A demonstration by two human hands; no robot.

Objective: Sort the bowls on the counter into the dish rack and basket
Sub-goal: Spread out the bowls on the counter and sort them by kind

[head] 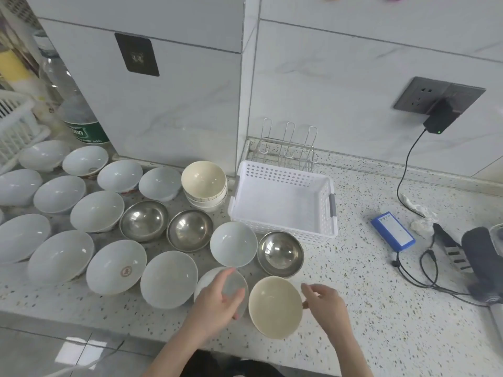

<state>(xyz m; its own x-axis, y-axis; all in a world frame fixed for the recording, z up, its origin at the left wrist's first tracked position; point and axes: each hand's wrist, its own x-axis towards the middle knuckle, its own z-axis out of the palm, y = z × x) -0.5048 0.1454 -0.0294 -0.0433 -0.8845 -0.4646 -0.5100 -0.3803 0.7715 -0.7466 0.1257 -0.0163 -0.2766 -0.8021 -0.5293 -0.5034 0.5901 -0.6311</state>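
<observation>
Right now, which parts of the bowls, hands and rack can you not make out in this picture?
Head view only:
- Small white bowl: mostly covered by the left hand.
- Right hand: contact with the cream bowl unclear.
- Wire dish rack: base hidden behind the white perforated basket.
- Leftmost white bowls: cut by the frame edge.

Speckled counter (353,281) carries many bowls (168,278), white basket (283,200), wire dish rack (288,144), blue device (392,231).

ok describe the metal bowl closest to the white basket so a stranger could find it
Start at the white perforated basket on the speckled counter. Right below its near edge sits the steel bowl. It stands alone between a white bowl and bare counter, unlike the two steel ones further left.
</observation>
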